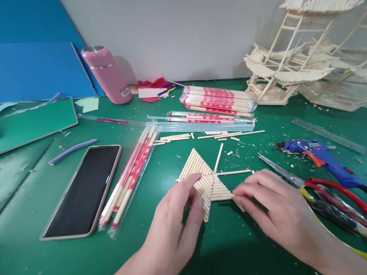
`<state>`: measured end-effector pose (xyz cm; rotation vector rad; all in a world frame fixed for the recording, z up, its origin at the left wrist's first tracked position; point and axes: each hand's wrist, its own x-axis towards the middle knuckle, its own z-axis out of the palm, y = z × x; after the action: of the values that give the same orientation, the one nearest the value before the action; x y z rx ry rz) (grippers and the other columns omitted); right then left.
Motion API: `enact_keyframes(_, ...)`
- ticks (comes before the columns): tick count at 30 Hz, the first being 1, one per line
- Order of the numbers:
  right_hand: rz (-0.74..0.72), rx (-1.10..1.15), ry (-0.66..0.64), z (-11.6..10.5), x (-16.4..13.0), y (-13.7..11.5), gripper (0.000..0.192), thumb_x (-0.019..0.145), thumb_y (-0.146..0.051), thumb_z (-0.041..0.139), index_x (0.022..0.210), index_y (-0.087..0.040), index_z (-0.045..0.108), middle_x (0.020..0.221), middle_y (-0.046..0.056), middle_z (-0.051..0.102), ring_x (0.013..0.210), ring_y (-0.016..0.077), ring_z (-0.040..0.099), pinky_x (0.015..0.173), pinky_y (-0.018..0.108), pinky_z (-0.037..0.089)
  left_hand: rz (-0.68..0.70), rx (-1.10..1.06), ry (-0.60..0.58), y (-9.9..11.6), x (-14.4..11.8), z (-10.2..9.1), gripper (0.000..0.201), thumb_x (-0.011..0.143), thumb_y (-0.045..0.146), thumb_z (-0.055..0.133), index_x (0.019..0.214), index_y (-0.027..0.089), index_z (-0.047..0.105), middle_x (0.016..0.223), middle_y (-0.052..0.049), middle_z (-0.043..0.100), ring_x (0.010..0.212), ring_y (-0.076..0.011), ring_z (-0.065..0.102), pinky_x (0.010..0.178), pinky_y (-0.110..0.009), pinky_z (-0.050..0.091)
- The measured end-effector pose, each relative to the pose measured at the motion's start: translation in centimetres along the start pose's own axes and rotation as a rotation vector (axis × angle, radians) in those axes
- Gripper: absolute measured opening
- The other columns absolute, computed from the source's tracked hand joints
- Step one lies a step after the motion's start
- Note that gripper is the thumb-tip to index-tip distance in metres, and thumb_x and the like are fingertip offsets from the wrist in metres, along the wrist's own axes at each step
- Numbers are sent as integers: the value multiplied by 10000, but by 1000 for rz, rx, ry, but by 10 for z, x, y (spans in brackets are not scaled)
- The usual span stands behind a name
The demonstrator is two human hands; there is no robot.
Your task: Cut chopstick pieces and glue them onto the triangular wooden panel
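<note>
A clear plastic sleeve (pixel 113 230) holds red-and-cream wooden sticks (pixel 124 201). The left hand (pixel 176 218) grasps a pale star-shaped wooden-stick panel (pixel 212 183); the right hand (pixel 274 200) pinches its lower-right arm.

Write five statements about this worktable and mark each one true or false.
1. The left hand touches the stick piece. True.
2. The glue gun lies left of the phone. False: the glue gun lies to the right of the phone.
3. The scissors lie with their blades apart from the stick piece. True.
4. The bottle is green. False: the bottle is pink.
5. The phone's screen is dark. True.
</note>
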<state>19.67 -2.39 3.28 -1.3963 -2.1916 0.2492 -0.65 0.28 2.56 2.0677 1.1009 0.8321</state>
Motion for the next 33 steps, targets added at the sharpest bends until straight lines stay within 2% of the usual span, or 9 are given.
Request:
enact_keyframes(3,-9,-15,-39,1,-2,4,101,843,-161,501,850,-182,599,775,31,556,718,152,501,659,309,413,19,31,17,-4,5,0,203,860,129,409,1026,160,522,842,-51,567,760,-143,542,686,-261,467)
enact_keyframes(8,-24,-28,-54,7,-3,2,108,837,-140,507,841,-169,611,748,28,554,709,150,493,663,305,403,48,54,-36,-7,7,2,189,851,129,426,911,153,603,809,-67,555,765,-164,522,675,-285,456)
enact_keyframes(14,-38,-30,-31,11,2,2,119,837,-138,504,833,-160,621,714,32,545,681,148,469,640,303,388,48,120,-76,-7,7,4,183,846,138,442,854,165,622,772,-51,535,732,-165,485,663,-296,431)
enact_keyframes(26,-78,-86,0,13,3,-1,183,852,-140,471,824,-159,651,674,38,559,651,147,483,596,289,378,39,119,-107,-7,6,4,207,856,142,423,842,171,628,790,-49,513,741,-164,467,661,-298,418)
enact_keyframes(33,-74,-108,-2,14,0,-1,173,833,-121,500,793,-172,661,669,24,558,636,131,446,569,273,362,48,130,-116,-7,6,3,200,850,142,433,836,175,629,785,-45,510,742,-167,468,652,-294,412)
